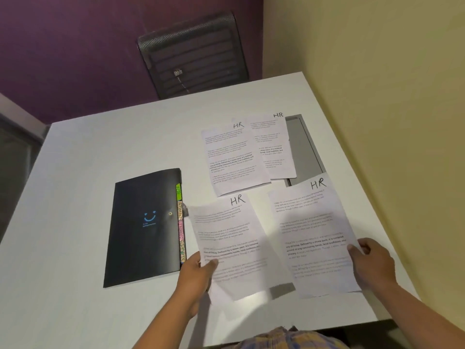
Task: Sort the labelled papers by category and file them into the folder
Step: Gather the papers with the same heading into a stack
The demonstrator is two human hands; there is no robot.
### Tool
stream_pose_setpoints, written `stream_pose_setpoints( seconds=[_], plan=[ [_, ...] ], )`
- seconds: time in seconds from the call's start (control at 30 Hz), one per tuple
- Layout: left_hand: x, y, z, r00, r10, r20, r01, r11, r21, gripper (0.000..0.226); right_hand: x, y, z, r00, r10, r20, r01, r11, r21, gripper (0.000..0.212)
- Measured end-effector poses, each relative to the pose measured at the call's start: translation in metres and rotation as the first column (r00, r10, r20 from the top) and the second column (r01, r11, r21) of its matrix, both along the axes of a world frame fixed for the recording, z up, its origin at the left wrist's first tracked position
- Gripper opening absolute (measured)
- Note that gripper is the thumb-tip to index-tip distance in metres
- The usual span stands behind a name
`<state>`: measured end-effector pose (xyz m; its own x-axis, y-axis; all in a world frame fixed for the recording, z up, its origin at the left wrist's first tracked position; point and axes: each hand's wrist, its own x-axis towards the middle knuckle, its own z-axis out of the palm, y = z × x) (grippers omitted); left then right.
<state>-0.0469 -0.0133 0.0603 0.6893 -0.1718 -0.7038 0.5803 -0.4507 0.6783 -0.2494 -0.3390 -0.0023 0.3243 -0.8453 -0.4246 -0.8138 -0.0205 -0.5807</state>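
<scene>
A black folder [144, 227] with a blue smiley lies closed on the white table [100, 152], coloured index tabs [180, 222] along its right edge. My left hand [196, 275] pinches the lower left edge of one sheet marked HR [231, 245], lifted slightly off the table. My right hand [372, 263] grips the right edge of a second HR sheet [312, 235]. Two more HR sheets lie flat farther back, one [234, 157] overlapping the other [274, 144].
A grey panel [304, 147] is set into the table under the far sheets. A black mesh chair [193, 54] stands behind the table against the purple wall. A yellow wall runs along the right. The table's near edge is by my body.
</scene>
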Motion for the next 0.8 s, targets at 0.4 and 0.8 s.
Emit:
stream_pose_setpoints(
  seconds=[0.4,0.8],
  plan=[
    [-0.007,-0.013,0.02,0.998,0.059,0.012,-0.055,0.976,-0.21,0.028,0.013,0.015,0.087,0.823,-0.29,0.488,0.059,0.899,0.435,0.009],
    [0.003,-0.024,0.044,0.998,-0.059,-0.038,0.039,0.915,-0.402,0.025,0.08,0.077,0.092,0.873,-0.081,0.481,-0.207,0.831,0.516,0.015]
  ],
)
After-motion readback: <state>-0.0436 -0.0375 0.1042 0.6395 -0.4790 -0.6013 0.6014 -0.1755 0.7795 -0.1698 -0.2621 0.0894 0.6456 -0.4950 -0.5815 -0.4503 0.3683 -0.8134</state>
